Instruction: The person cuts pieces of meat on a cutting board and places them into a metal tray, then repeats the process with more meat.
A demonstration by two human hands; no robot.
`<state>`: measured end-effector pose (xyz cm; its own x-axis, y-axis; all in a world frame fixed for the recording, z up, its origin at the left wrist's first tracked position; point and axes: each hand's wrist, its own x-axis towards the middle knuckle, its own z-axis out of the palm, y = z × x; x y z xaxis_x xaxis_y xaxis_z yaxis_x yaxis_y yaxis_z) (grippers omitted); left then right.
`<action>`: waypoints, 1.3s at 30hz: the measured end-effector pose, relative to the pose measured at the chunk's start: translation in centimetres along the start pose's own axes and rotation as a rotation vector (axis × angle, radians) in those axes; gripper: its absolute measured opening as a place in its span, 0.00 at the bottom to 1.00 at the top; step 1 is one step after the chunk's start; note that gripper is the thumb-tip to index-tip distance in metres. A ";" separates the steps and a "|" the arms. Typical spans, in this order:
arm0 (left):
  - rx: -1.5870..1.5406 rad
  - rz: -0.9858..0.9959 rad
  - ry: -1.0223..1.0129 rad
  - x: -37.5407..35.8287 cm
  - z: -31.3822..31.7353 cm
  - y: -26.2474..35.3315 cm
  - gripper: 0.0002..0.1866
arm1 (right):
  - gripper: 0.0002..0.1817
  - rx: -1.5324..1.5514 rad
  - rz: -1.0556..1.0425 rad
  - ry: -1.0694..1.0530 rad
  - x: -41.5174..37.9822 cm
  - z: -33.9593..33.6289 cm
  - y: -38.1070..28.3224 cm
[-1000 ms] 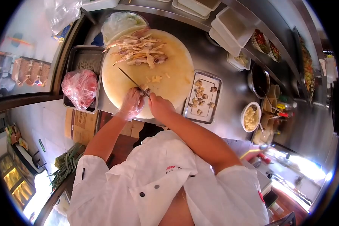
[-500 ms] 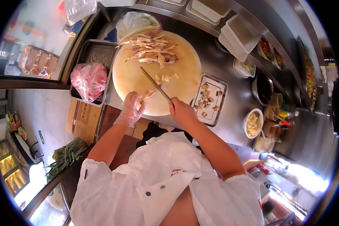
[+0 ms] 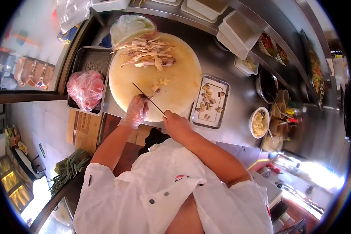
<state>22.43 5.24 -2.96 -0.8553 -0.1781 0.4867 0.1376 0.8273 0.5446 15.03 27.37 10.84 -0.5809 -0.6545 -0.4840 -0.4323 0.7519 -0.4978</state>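
Note:
On the round cutting board (image 3: 181, 74), my right hand (image 3: 177, 125) is closed around the handle of a knife (image 3: 149, 97). Its thin blade slants up and left across the near part of the board. My left hand (image 3: 136, 110), in a clear plastic glove, is bunched close against the blade. Its fingers press on a strip of meat, mostly hidden beneath them. Just beyond the blade lie several small cut pieces (image 3: 160, 82). A heap of pale, brownish meat strips (image 3: 148, 54) covers the board's far side.
Left of the board, a dark metal tray (image 3: 90, 52) holds a plastic bag of pinkish-red meat (image 3: 85, 89). A steel tray (image 3: 206, 124) with several small cubes stands to the right. Farther right are a white bowl (image 3: 260, 122) and a dark pot (image 3: 267, 86). A plastic bag (image 3: 130, 28) lies behind the heap.
The whole view has shifted slightly. My left hand has come up against the knife, whose blade now appears thinner and edge-on. A piece of meat now lies beyond the blade beside the cut pieces.

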 end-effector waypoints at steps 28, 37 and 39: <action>-0.121 -0.060 -0.059 -0.9 0.4 0.0 0.11 | 0.17 -0.019 -0.115 0.115 8.7 4.2 0.3; -0.091 0.041 0.032 -1.1 -1.6 0.2 0.17 | 0.20 -0.097 -0.151 0.155 9.2 3.1 -0.2; -0.079 -0.016 0.068 -1.9 -2.0 0.0 0.20 | 0.20 -0.097 -0.146 0.138 9.7 3.3 0.4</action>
<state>25.05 4.52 -2.45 -0.8219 -0.2291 0.5215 0.1653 0.7802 0.6033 11.50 21.07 3.57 -0.5931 -0.7449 -0.3056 -0.5792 0.6584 -0.4806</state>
